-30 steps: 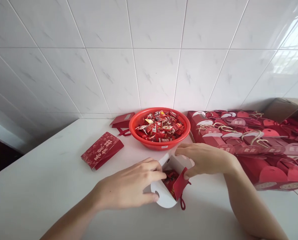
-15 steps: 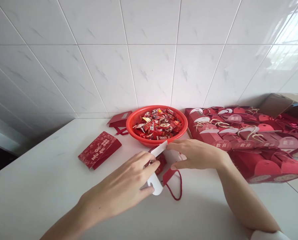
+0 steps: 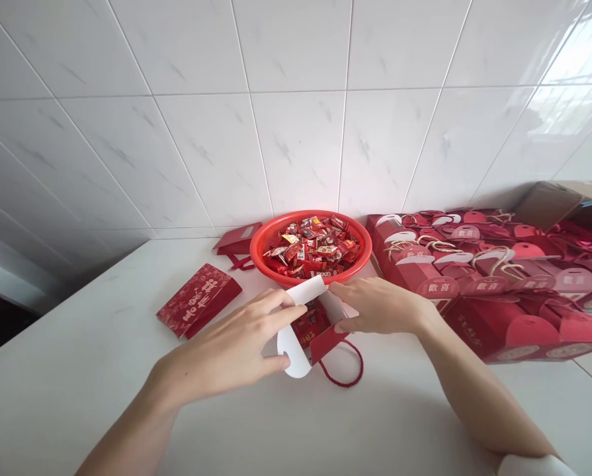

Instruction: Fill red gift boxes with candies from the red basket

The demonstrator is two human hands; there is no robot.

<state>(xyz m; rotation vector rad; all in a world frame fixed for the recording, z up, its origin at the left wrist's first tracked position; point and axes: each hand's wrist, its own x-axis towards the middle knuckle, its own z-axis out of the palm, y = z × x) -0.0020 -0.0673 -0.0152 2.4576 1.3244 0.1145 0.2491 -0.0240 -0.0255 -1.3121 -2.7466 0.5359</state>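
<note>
Between my hands stands a small red gift box (image 3: pixel 327 343) with its top open and white inner flaps spread out. Red wrapped candies (image 3: pixel 309 325) show inside it. My left hand (image 3: pixel 236 340) grips the box's left flap, thumb on the near side and fingers over the top. On the opposite side my right hand (image 3: pixel 382 307) holds the right wall, thumb toward the near flap and fingertips at the back. A dark red cord handle (image 3: pixel 358 377) loops out on the table at the box's near right.
Just behind the box is a red plastic basket (image 3: pixel 263 264) of wrapped candies. A folded red box (image 3: pixel 199 301) lies to the left, another red carton (image 3: pixel 237 239) by the wall. Many finished-looking red boxes (image 3: pixel 489 287) crowd the right, before a cardboard box (image 3: pixel 548 208).
The left flap has been folded outward to the left by my left hand, so the box's mouth is wider and more candy shows. The cord loop has shifted slightly.
</note>
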